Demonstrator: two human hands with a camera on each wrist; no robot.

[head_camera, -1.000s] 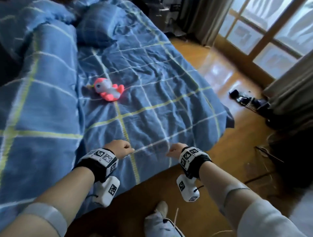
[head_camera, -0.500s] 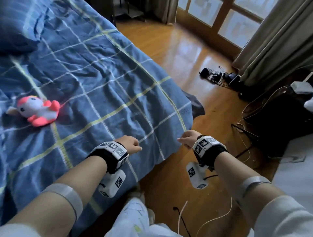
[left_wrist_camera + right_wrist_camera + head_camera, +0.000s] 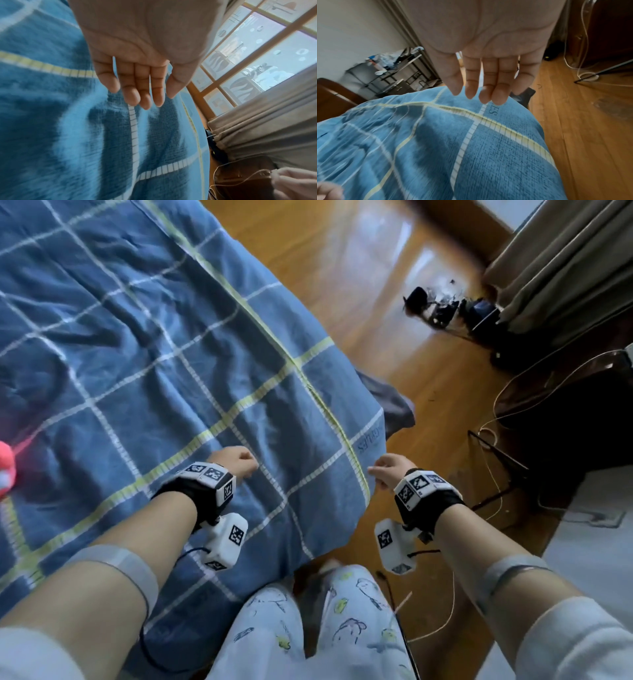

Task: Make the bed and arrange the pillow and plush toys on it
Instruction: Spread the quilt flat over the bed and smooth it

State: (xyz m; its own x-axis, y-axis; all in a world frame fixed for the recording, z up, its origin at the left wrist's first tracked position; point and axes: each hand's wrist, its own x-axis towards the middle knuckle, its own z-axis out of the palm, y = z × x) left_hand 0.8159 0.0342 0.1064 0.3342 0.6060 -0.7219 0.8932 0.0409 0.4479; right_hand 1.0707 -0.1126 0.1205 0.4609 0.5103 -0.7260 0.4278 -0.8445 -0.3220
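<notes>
A blue checked quilt (image 3: 164, 344) with white and yellow lines covers the bed; its near corner (image 3: 370, 440) hangs over the edge. My left hand (image 3: 236, 463) hovers just above the quilt near the foot, fingers relaxed and holding nothing (image 3: 142, 94). My right hand (image 3: 387, 470) hangs at the quilt's corner edge, fingers straight and empty (image 3: 481, 93). A pink and white plush toy (image 3: 5, 470) shows only partly at the left border. The pillow is out of view.
Wooden floor (image 3: 359, 285) runs along the bed's right side. A dark bundle of gadgets and cables (image 3: 442, 306) lies by the beige curtain (image 3: 565, 258). White cords (image 3: 496, 440) trail beside dark furniture (image 3: 565, 422). My patterned trousers (image 3: 308, 628) stand at the bed's foot.
The view has swung right toward the bed's corner. Both hands have moved right along the foot edge; the plush toy has slid to the left border and the pillow has left the view.
</notes>
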